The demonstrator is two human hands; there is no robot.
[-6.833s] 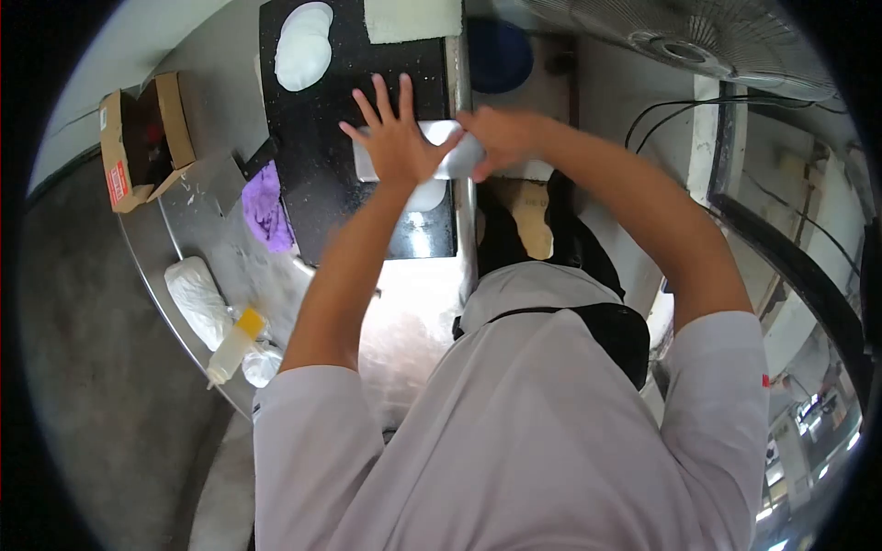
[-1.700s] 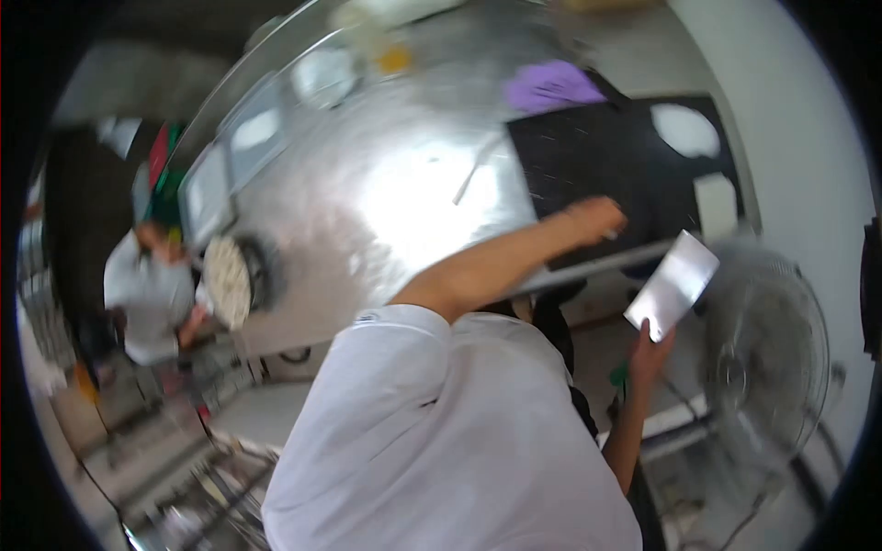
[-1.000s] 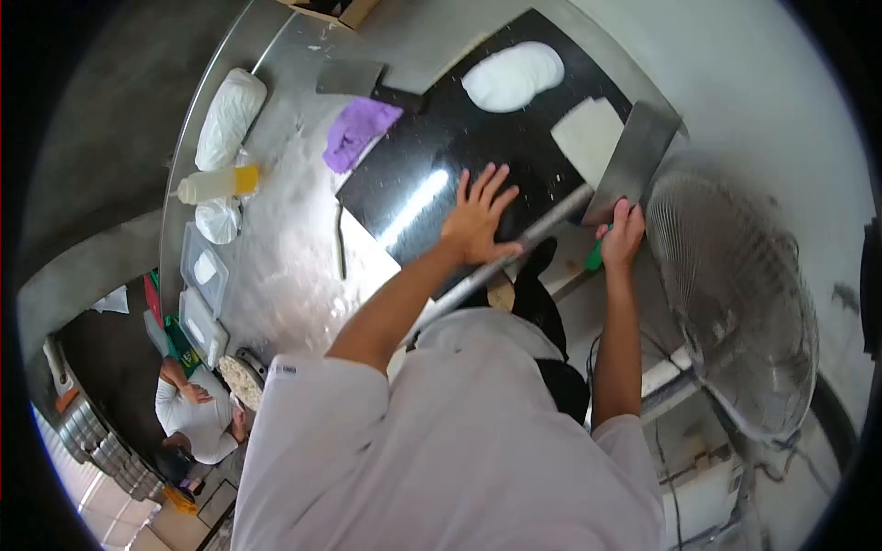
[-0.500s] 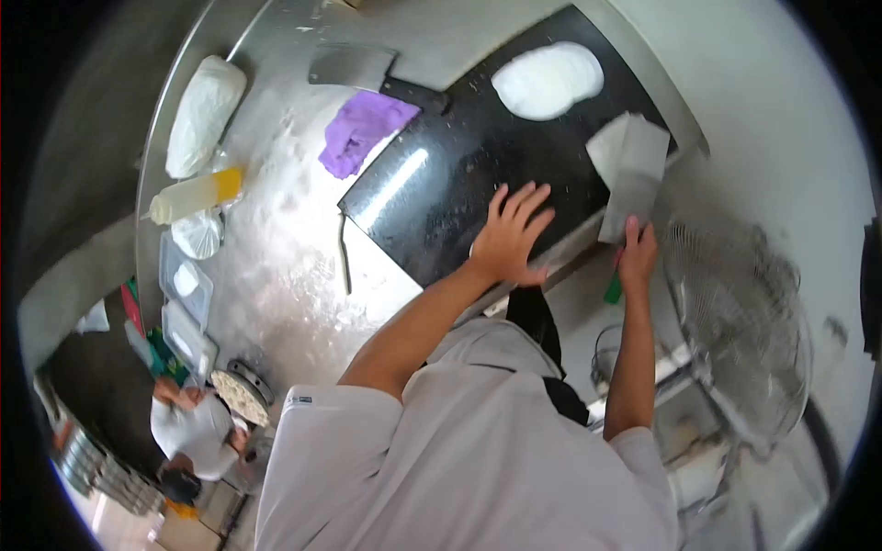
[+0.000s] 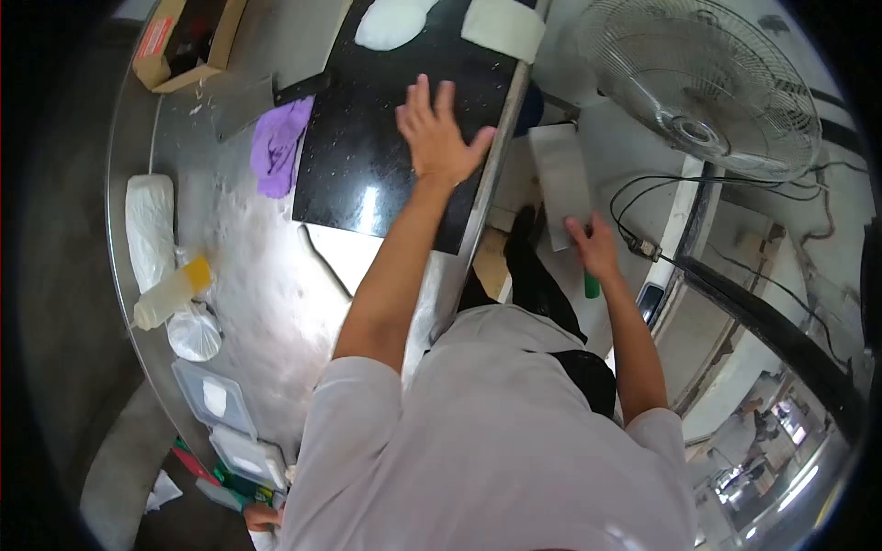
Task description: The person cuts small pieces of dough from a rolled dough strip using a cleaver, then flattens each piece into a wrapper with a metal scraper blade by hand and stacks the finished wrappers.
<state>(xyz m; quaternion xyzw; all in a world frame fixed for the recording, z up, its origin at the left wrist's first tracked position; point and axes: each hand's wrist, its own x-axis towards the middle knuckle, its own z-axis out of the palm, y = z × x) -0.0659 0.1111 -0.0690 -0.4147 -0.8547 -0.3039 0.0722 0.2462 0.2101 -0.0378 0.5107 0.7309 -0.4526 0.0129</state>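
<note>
Head view: left hand (image 5: pixel 439 147) spread over black board (image 5: pixel 340 184).
Right hand (image 5: pixel 595 248): gripping broad blade (image 5: pixel 559 170) beside board's edge.
White rounds (image 5: pixel 390 23): lying at far end, apparently finished; what remains cannot be told.

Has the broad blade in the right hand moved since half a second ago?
Yes, away from the white pad on the black board: the broad blade overlapped the pad in view then, but now shows clear, beyond the table's edge.

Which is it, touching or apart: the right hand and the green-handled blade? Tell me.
Touching. The head view shows the right hand gripping the green-handled blade near its handle end, no gap between.
</note>
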